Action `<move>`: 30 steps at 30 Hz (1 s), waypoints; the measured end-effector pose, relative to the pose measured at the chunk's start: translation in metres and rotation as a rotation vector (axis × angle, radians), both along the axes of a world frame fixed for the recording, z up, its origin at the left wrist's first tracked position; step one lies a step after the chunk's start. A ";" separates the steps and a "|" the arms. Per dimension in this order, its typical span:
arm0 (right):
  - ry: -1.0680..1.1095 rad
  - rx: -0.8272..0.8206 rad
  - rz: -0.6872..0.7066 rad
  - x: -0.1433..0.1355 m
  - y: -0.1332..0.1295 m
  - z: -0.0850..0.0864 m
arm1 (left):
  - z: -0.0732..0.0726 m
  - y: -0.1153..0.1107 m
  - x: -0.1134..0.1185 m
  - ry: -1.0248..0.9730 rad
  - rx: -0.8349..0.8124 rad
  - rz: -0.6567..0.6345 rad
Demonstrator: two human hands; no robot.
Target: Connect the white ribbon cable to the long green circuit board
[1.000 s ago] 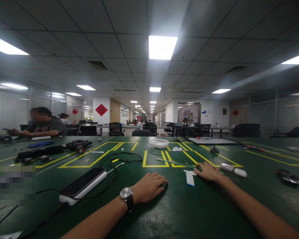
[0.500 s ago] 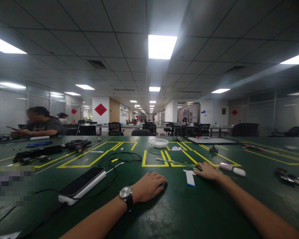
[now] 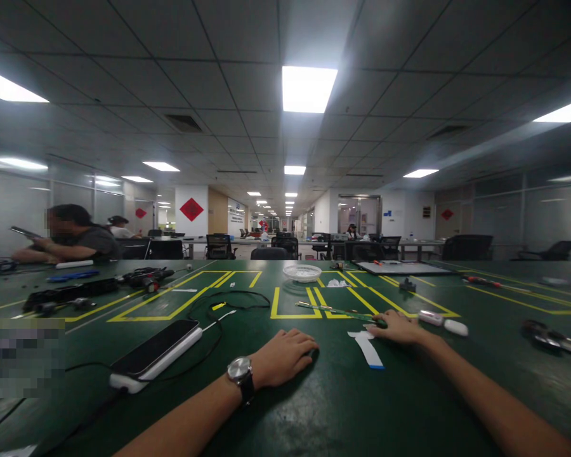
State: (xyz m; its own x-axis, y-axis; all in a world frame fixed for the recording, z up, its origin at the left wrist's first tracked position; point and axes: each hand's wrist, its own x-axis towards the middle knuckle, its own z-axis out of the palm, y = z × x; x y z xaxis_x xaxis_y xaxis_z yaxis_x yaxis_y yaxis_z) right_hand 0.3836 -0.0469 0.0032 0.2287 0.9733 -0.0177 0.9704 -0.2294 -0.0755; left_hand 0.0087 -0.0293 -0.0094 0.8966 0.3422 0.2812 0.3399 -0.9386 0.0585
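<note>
My left hand [image 3: 285, 357], with a watch [image 3: 239, 369] on its wrist, lies palm down on the green table [image 3: 342, 412], fingers spread a little and nothing seen in them. My right hand [image 3: 396, 327] has its fingers closed at the near right end of a thin green strip [image 3: 335, 311]. Just left of those fingertips, a white ribbon-like piece with a blue end [image 3: 368, 351] rests on the table. To the right of my right hand lie a pink-and-white item [image 3: 431, 318] and a white oval item [image 3: 456, 327].
A phone [image 3: 156, 346] on a white block lies left, beside a black cable [image 3: 214, 346]. Farther back are a white basket [image 3: 302, 273], crumpled white paper [image 3: 337, 284] and a small dark part [image 3: 407, 285]. A person [image 3: 76, 235] sits at the far left.
The ribbon-like piece has swung, its blue end now farther right and nearer to me. The person at the left has raised the phone-like object. My left hand has hardly moved.
</note>
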 end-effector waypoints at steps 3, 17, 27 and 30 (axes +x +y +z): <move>0.028 0.040 -0.019 0.003 0.004 -0.003 | 0.001 -0.001 0.000 0.005 0.002 0.006; 0.074 0.116 0.254 -0.039 -0.003 -0.002 | 0.016 0.008 -0.008 -0.121 0.077 0.059; 0.608 0.081 0.890 -0.105 -0.031 0.017 | 0.022 0.013 -0.015 -0.103 -0.042 -0.049; 0.581 0.146 0.826 -0.106 -0.030 0.017 | 0.019 0.008 -0.013 -0.083 -0.092 -0.150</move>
